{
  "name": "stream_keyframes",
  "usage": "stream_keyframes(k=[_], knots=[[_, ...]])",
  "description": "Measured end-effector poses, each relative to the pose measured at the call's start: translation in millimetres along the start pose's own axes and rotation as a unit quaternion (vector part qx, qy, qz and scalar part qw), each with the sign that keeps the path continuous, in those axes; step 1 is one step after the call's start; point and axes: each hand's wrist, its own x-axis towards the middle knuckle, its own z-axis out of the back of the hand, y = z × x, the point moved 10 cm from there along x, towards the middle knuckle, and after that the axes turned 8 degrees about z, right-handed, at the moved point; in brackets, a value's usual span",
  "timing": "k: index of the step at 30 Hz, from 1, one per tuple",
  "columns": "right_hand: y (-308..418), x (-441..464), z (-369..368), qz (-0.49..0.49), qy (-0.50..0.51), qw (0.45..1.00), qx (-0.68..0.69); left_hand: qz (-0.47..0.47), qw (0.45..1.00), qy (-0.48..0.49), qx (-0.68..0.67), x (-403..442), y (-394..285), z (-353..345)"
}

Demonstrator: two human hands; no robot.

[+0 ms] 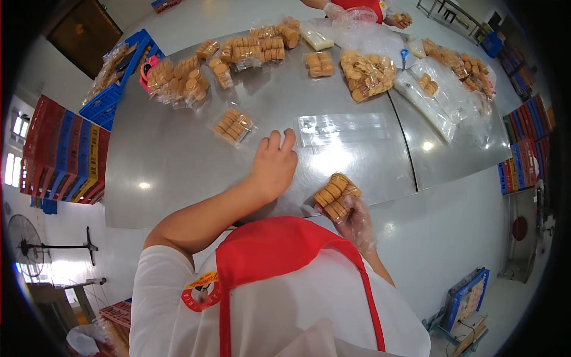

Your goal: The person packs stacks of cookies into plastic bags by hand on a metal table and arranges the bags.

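Observation:
My right hand (355,224), in a clear plastic glove, grips a pack of round biscuits (336,193) by the table's near edge. The biscuits stand in rows inside thin clear film. My left hand (276,165) is bare and hovers over or rests on the steel table, fingers partly bent and apart, with nothing visible in them. Just right of its fingertips lie flat clear plastic bags (342,130). Beyond it, to the left, sits another packed set of biscuits (233,125).
Along the table's (166,202) far side are several biscuit packs (253,50), a large bag of loose biscuits (367,76), blue scissors (404,55) and plastic sleeves (425,101). A co-worker's hand (399,21) shows across the table. Stacked crates (62,152) stand left.

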Motion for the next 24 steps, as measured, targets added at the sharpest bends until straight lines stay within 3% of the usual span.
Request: stream_keyframes(k=[3, 6, 9, 12, 16, 19, 24], knots=[[-8, 13, 8, -0.022, -0.01, 1.0, -0.003, 0.048, 0.996, 0.072, 0.029, 0, 14, -2], [-2, 29, -18, -0.005, 0.066, 0.998, -0.022, 0.063, 0.995, 0.018, 0.069, 0, 20, 5], [14, 38, -60, 0.029, 0.105, 0.992, -0.065, 0.049, 0.988, 0.132, 0.07, 5, 22, -2], [26, 48, -93, 0.076, 0.086, 0.983, -0.146, 0.049, 0.963, 0.263, -0.013, 11, 23, 2], [25, 66, -111, 0.163, 0.143, 0.974, -0.072, 0.076, 0.962, 0.249, -0.079, 25, 28, 27], [22, 64, -108, 0.222, 0.138, 0.96, -0.106, 0.074, 0.967, 0.206, -0.133, 32, 32, 42], [8, 51, -112, 0.207, 0.187, 0.938, -0.204, 0.054, 0.959, 0.213, -0.179, 38, 18, 54]])
